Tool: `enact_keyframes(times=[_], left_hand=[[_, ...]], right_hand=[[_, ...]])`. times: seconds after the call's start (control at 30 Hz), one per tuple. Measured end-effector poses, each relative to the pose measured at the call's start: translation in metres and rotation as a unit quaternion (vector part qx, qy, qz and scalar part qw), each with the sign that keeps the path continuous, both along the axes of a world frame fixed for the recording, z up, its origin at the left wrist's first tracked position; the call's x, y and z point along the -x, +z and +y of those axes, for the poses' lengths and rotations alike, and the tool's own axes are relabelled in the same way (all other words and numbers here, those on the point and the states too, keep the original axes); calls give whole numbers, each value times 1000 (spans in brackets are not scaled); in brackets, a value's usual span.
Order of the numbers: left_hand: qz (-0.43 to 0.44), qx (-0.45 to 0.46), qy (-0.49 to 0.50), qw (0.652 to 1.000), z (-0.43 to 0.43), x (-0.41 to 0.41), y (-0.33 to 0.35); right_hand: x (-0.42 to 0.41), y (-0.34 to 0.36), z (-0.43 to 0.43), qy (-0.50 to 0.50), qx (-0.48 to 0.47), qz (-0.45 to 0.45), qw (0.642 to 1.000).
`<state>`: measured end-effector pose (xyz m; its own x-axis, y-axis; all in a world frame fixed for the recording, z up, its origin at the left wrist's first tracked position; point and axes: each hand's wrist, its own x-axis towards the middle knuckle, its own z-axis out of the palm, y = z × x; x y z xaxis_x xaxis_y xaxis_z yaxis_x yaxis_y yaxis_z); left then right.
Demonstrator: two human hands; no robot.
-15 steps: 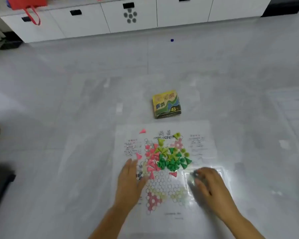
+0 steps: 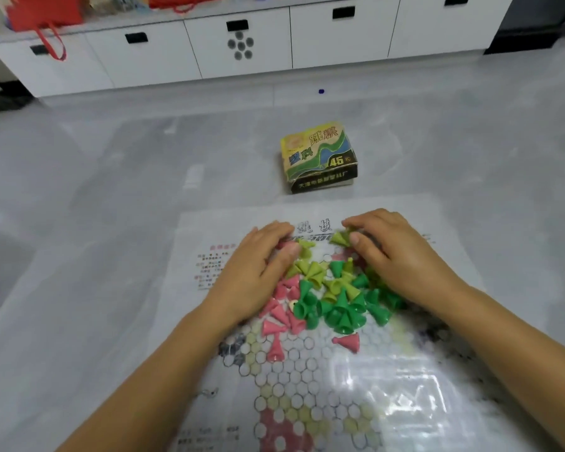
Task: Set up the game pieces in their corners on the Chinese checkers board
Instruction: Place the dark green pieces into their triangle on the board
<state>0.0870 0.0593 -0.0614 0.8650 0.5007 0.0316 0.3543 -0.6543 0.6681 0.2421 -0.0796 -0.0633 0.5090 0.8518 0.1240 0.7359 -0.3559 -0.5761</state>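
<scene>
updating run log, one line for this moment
left hand: grips pink piece | right hand: pinches yellow-green piece | pile: unsorted, mid board

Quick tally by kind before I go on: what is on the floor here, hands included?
Chinese checkers board: 1
Game box: 1
Pile of pieces: 1 (pink, yellow-green, dark green; overlapping, not countable)
Hands: 2, left hand and right hand
Small blue object: 1
Total: 6

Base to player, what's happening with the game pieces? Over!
Left hand grips pink piece, right hand pinches yellow-green piece. Mixed heap in middle of board, corners unfilled. Box sits beyond, out of the way. Over.
</scene>
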Motion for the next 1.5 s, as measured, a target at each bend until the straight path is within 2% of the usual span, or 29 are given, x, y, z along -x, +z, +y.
enact_keyframes(times=[0.1,0.2,0.3,0.43,0.5,0.63,0.8,1.03,1.23,1.4,1.43,1.5], left_hand=[[-28,13,-25,999,-14,3,-2],[-17,21,-44,999,-28,13,-1],[-23,58,-21,998,-37,29,5],[5,57,20,998,-47,55,9],[24,40,21,999,-57,65,4],[37,-48,26,998,-65,69,-8],[14,-39,55,998,-65,68,-9],[11,-66,56,996,-59,63,-17],[-33,-22,72,997,-56,64,-18],[-104,68,94,988,-63,76,-7],[-113,61,96,987,-65,80,-4],[-79,-17,73,994,-70,85,2]], right_hand=[[7,4,-7,34,-9,-6,999],[18,8,-16,58,4,8,998],[26,14,-28,51,0,30,998],[32,22,-53,15,-39,35,999],[33,18,-64,-16,-29,24,999],[40,7,-75,-47,20,1,999],[58,-2,-76,-34,-1,-40,999],[69,4,-76,-48,0,-48,998],[71,7,-77,-40,30,-57,997],[69,6,-83,-38,32,-71,996],[69,6,-86,-35,33,-79,996],[68,6,-90,-27,37,-94,995]])
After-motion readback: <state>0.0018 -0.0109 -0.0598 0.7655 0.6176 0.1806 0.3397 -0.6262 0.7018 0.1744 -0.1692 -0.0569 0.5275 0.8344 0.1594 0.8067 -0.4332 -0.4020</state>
